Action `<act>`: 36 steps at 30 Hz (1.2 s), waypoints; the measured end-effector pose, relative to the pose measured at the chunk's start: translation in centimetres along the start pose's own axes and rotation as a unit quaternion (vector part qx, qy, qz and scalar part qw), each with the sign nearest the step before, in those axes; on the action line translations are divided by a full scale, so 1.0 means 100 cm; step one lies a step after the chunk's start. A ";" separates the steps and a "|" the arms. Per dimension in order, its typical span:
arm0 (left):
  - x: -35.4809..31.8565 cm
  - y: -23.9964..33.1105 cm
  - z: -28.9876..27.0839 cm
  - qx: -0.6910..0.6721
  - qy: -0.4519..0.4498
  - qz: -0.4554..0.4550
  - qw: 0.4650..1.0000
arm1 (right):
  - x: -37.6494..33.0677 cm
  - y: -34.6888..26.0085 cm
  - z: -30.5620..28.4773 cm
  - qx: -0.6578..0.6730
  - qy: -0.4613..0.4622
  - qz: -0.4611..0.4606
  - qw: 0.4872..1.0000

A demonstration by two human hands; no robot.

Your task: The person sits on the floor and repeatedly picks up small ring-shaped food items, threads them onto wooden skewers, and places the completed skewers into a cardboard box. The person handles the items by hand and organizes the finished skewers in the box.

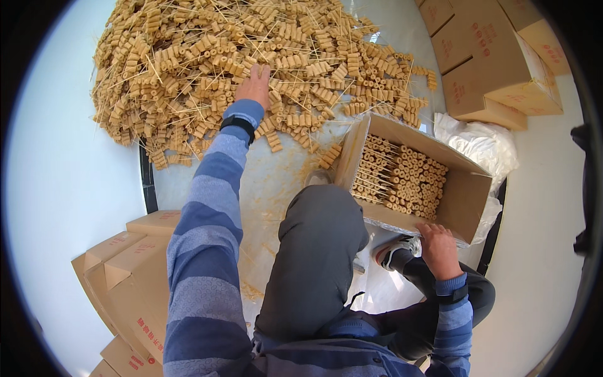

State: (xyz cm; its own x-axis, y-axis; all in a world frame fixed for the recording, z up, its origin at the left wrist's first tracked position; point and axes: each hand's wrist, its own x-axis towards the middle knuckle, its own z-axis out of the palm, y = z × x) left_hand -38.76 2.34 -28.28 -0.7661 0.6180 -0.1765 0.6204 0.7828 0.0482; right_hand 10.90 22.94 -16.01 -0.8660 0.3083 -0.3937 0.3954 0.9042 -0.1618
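Note:
A big heap of tan, ridged rolls on thin sticks (207,94) spreads over the floor in front of me. My left hand (254,88) reaches to the near side of the heap, its fingers stretched out against the skewered rolls; I see nothing held in it. To the right stands an open cardboard box (465,201), partly filled with packed skewered rolls (418,182), round ends up, sticks pointing left. Over the box's near rim my right hand (440,248) is hooked, with fingers on the edge and the thumb side partly hidden.
Closed cartons are stacked at the far right (490,63) and the near left (132,270). White plastic sheeting (477,141) lies bunched behind the box. My bent knee (323,220) stands between my arms, close to the box. Crumbs dot the pale floor covering (264,188).

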 end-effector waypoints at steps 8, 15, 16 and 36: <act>0.054 -0.035 0.045 0.034 -0.142 -0.007 0.989 | 0.021 -0.007 -0.005 0.021 -0.087 0.013 0.996; 0.057 -0.034 0.052 -0.031 -0.068 0.065 0.995 | 0.025 -0.010 -0.007 0.004 -0.117 0.021 0.993; 0.056 -0.030 0.050 -0.051 -0.085 0.064 0.993 | 0.024 -0.010 -0.007 0.003 -0.119 0.022 0.993; 0.041 0.053 0.059 -0.076 -0.064 -0.039 0.994 | 0.019 -0.011 -0.004 -0.012 -0.096 0.006 0.995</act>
State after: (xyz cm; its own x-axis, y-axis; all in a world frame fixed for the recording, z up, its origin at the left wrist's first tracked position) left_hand -37.65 8.56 -34.56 -0.7774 0.5477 -0.3092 0.5195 0.8363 0.1754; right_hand 8.69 22.65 -16.17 -0.7855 0.2597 -0.5618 0.3968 0.9079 -0.1352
